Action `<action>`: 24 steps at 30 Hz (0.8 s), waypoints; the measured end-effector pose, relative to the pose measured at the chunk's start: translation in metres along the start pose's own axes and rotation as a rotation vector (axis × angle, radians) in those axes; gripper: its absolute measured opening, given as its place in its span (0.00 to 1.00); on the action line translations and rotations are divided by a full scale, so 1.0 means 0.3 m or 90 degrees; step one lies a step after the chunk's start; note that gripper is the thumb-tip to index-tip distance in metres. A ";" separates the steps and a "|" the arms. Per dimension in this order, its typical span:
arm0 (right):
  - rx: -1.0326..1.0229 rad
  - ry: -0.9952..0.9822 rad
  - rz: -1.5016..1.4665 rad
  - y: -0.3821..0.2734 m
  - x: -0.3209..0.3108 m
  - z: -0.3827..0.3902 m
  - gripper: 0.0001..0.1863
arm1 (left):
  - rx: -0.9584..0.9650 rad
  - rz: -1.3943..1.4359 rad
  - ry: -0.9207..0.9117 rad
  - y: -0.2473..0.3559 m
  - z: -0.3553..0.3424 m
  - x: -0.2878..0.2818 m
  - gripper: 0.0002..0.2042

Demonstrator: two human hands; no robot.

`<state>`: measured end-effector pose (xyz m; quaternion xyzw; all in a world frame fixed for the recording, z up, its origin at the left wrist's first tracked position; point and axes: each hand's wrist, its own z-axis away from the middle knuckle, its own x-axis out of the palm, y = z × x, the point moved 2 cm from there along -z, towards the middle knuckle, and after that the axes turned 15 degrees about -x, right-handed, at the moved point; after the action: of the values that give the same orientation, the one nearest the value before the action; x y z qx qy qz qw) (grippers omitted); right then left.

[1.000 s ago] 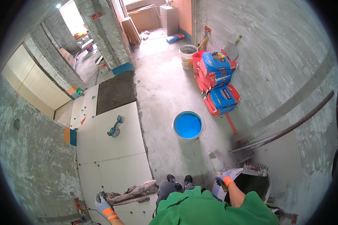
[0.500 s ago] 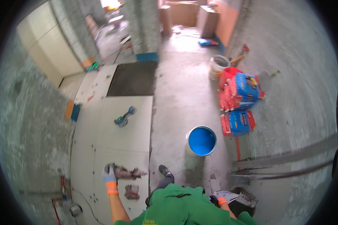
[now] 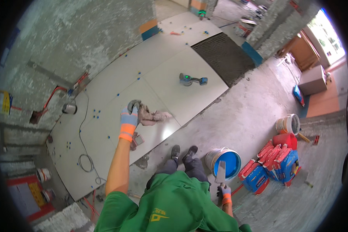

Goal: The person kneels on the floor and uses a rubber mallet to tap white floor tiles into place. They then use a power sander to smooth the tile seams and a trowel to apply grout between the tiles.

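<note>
My left hand [image 3: 129, 118], in a grey glove with an orange cuff and darkened fingers, is closed on a dirty pinkish-brown rag [image 3: 154, 117] that trails out to the right over the white floor tiles [image 3: 158, 89]. My right hand [image 3: 224, 191], gloved alike, grips the handle of a trowel [image 3: 220, 172]. Its flat blade points away from me and overlaps the rim of a white bucket [image 3: 211, 157], whose inside is bright blue. Whether the blade touches anything within is unclear. A second small dirty cloth or sponge [image 3: 137, 141] lies near my left forearm.
A blue cordless tool [image 3: 192, 80] rests on the tiles beyond the rag. Farther off is a patch of combed dark mortar [image 3: 229, 58]. Red-and-blue bags [image 3: 284, 164] and another bucket [image 3: 288, 124] stand at right. A cable [image 3: 81, 133] crosses the tiles at left.
My view has swung, so the tiles now run diagonally. My right hand has brought the trowel from beside a dark tray to the bucket. My left hand still holds the rag.
</note>
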<state>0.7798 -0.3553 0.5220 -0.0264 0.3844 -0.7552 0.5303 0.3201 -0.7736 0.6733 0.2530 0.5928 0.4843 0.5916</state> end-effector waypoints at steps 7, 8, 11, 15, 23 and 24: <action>-0.469 -0.082 0.456 -0.399 0.125 -0.533 0.18 | -0.030 -0.126 0.092 -0.056 -0.028 0.066 0.11; -0.266 -0.143 0.398 -0.420 0.175 -0.618 0.21 | -0.034 -0.126 0.073 -0.074 -0.034 0.085 0.11; -0.256 -0.237 0.418 -0.489 0.358 -0.857 0.24 | -0.011 -0.162 0.025 -0.137 -0.114 0.225 0.11; -0.288 -0.250 0.447 -0.475 0.538 -1.099 0.26 | 0.012 -0.138 0.009 -0.246 -0.241 0.504 0.11; -0.240 -0.175 0.277 -0.285 0.690 -1.534 0.16 | 0.200 -0.035 0.122 -0.495 -0.461 0.412 0.13; -0.218 -0.148 0.273 -0.271 0.704 -1.598 0.16 | 0.183 -0.042 0.164 -0.561 -0.475 0.376 0.14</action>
<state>0.4096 -0.2523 0.1568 -0.1202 0.4394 -0.5422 0.7061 0.2117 -0.7820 0.4507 0.2509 0.7348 0.4034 0.4842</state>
